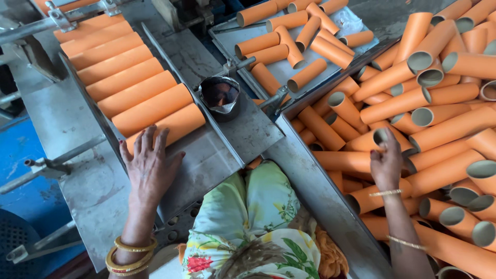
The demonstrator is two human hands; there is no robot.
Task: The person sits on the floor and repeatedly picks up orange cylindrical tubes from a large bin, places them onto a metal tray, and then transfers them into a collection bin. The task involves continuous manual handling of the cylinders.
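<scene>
Metal surface under left hand, fingers spread flat, touching an orange tube; right hand fingers curl, open, above tube pile.

Light: bright, even daylight, soft from above.
Shadows: faint, short under the left hand and orange tubes.
Glare: dull sheen on the metal chute.
Blur: slight on the right hand.
Edges: wide-angle bending.

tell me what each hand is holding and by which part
Left hand holds nothing; it lies flat against the nearest orange tube in the row. Right hand touches the open end of a tube in the pile; grip unclear.
</scene>
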